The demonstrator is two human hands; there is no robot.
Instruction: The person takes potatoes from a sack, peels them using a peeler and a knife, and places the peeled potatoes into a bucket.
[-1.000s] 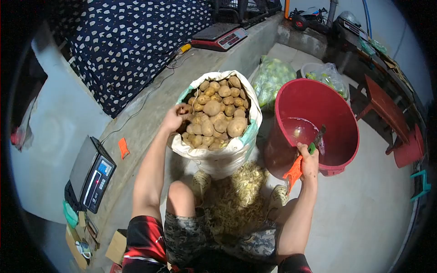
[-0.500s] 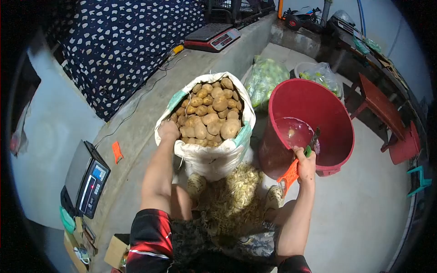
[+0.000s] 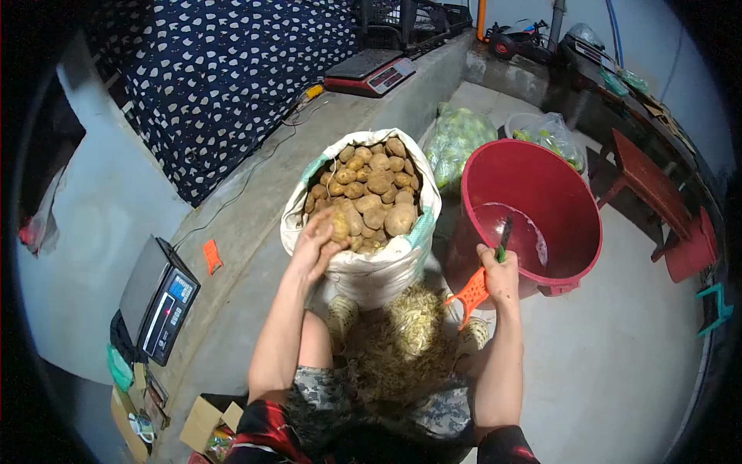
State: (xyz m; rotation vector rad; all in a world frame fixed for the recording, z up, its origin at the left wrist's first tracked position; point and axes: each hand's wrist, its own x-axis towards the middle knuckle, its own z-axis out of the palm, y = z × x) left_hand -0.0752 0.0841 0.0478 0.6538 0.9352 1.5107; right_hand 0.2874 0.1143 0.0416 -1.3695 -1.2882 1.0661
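Newly, a potato (image 3: 339,226) in left hand (image 3: 313,246)

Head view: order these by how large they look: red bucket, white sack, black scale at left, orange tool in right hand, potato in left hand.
Largest: red bucket and white sack, too alike to rank.
Then black scale.
Then orange tool in right hand.
Smallest: potato in left hand.

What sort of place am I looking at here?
Probably a small room for preparing or storing produce, perhaps for a shop or kitchen. The open white woven sack of round brown potatoes, the heap of pale yellow peelings and the flat black digital scale suggest it.
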